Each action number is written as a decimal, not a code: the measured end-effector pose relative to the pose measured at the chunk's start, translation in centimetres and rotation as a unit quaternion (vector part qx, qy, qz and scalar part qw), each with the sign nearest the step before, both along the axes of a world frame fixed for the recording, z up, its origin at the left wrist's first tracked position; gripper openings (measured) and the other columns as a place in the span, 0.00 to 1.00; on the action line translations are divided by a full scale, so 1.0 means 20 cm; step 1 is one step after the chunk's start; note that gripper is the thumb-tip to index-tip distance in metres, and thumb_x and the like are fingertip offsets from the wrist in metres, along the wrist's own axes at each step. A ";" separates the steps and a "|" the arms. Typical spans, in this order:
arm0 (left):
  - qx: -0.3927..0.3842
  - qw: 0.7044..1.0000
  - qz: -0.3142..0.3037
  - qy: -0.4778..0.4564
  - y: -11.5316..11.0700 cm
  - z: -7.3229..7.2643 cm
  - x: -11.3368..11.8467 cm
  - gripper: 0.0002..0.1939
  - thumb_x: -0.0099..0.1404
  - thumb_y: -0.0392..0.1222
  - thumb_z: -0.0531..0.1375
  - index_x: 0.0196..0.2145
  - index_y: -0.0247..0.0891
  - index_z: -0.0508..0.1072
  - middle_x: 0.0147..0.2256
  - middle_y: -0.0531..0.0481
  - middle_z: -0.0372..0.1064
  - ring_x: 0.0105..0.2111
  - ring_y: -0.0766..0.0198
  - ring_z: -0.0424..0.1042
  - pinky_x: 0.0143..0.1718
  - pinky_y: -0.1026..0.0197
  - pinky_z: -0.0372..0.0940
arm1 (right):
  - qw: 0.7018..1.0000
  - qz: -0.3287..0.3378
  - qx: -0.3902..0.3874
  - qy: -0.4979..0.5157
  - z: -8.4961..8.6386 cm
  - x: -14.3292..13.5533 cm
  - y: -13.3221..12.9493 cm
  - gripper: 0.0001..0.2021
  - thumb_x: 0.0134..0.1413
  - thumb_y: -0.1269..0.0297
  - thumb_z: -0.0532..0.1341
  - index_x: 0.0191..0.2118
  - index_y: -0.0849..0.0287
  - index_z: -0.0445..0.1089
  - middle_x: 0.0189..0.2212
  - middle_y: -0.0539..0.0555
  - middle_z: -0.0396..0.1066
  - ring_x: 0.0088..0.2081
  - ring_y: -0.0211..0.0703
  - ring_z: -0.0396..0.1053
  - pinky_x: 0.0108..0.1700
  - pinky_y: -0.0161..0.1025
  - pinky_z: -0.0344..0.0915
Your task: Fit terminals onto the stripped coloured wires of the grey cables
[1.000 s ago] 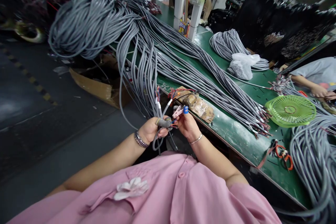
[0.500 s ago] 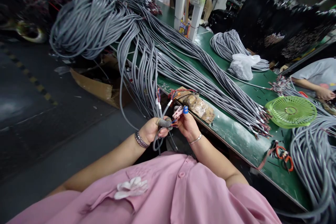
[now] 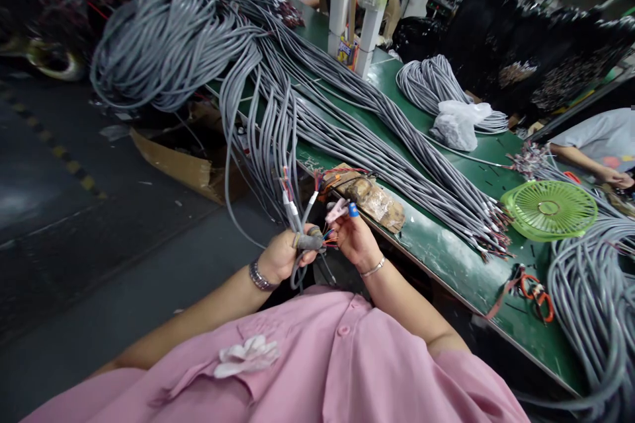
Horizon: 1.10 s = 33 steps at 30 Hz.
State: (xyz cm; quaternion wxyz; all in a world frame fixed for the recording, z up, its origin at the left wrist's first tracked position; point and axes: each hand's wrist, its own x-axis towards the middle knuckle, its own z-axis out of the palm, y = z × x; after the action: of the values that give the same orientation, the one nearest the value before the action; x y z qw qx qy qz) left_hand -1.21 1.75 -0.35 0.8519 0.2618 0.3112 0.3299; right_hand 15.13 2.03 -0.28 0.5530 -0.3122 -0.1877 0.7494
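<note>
My left hand (image 3: 284, 254) is closed around a grey cable (image 3: 300, 274), its fingertips wrapped in grey coverings. Bare coloured wires (image 3: 329, 236) stick out of this cable toward my right hand (image 3: 356, 244). The fingers of that hand are bent, one tip is capped in blue, and a small pink clip-like tool (image 3: 337, 211) sits between them. Other fingertips of the right hand are close to the wire ends; contact is unclear. Just beyond my left hand, grey cables with white-wrapped ends (image 3: 288, 206) stand up with coloured wires showing.
Grey cable bundles (image 3: 347, 125) run across the green table (image 3: 436, 254). A brown taped block (image 3: 380, 203) lies at the near edge. Farther right are a green fan (image 3: 550, 209) and orange-handled scissors (image 3: 538, 297). A cardboard box (image 3: 173, 162) stands below; a co-worker's arm (image 3: 580, 160) shows at right.
My hands have drawn slightly apart, the left one moving a little down. The white-wrapped cable ends by the left hand have shifted left and down.
</note>
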 end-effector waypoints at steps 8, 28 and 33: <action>0.004 0.999 0.034 -0.035 0.00 0.02 0.00 0.07 0.46 0.36 0.66 0.22 0.33 0.71 0.10 0.54 0.61 0.09 0.72 0.56 0.13 0.69 0.48 | 0.990 -0.045 0.048 -0.128 -0.01 -0.02 -0.01 0.21 0.56 0.44 0.58 0.35 0.59 0.72 0.26 0.50 0.67 0.25 0.34 0.60 0.28 0.32 0.63; -0.037 0.998 -0.023 -0.035 0.05 -0.01 0.01 0.07 0.46 0.36 0.65 0.21 0.35 0.68 0.10 0.54 0.60 0.09 0.72 0.55 0.13 0.69 0.49 | 0.997 -0.071 0.005 -0.022 -0.02 -0.06 0.03 0.19 0.52 0.46 0.63 0.36 0.59 0.73 0.28 0.50 0.70 0.29 0.35 0.66 0.29 0.31 0.63; -0.015 1.000 0.019 -0.014 0.01 0.00 0.02 0.08 0.45 0.38 0.66 0.22 0.35 0.69 0.10 0.54 0.60 0.09 0.72 0.55 0.13 0.68 0.47 | 0.999 -0.042 -0.010 0.007 -0.02 -0.04 0.02 0.21 0.52 0.42 0.61 0.35 0.59 0.71 0.30 0.51 0.72 0.29 0.36 0.67 0.28 0.32 0.64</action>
State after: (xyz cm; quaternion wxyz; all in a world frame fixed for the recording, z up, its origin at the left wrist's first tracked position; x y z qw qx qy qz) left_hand -0.84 1.89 -0.44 0.8538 0.2385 0.3086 0.3448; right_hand 14.31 2.44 -0.61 0.5823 -0.3198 -0.1628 0.7295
